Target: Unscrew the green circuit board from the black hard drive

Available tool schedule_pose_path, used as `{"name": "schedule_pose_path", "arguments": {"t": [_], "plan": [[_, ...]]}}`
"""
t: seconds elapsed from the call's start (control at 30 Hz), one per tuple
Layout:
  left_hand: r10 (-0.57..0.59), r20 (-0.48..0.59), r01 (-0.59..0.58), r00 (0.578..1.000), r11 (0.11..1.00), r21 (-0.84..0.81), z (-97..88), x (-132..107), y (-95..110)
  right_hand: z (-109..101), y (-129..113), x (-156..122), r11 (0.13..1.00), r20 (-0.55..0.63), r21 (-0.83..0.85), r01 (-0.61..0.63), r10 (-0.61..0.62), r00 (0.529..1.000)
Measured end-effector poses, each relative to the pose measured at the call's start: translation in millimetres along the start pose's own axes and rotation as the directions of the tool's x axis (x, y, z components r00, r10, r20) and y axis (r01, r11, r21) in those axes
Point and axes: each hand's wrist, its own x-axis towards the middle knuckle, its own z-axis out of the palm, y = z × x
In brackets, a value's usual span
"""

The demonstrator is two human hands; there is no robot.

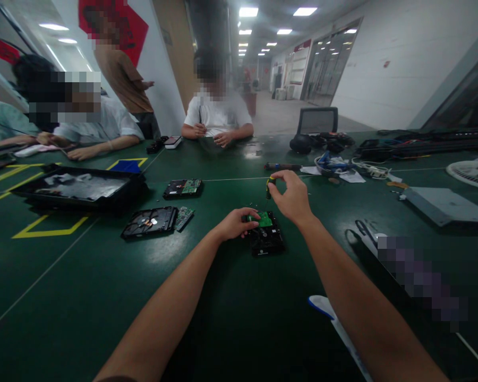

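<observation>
A black hard drive (266, 241) lies on the green table with its green circuit board (265, 218) facing up. My left hand (237, 225) grips the drive's left side, some fingertips resting over the board. In my right hand (290, 195) is a small screwdriver (268, 187) with a yellow and black handle, pinched at the top. It stands upright over the far right part of the board; whether its tip sits in a screw is too small to tell. Tiny loose bits (256, 205) lie just beyond the drive.
To the left are another hard drive (149, 222), a loose circuit board (184, 217), a third drive (182, 188) and a black tray (79, 196). Cables (330, 163), a dark tool (282, 166) and a grey metal case (448, 204) lie right. Several people sit or stand beyond.
</observation>
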Motion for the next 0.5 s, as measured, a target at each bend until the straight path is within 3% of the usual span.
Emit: {"name": "schedule_pose_path", "arguments": {"t": [0.27, 0.5], "plan": [[0.001, 0.005, -0.001, 1.0, 1.0, 0.001, 0.3, 0.5, -0.1, -1.1, -1.9, -0.1, 0.999, 0.025, -0.005, 0.038, -0.038, 0.999], [0.025, 0.012, -0.025, 1.0, 1.0, -0.004, 0.1, -0.3, 0.6, 0.8, 1.8, -0.4, 1.0, 0.025, 0.018, -0.014, 0.013, 1.0]]}}
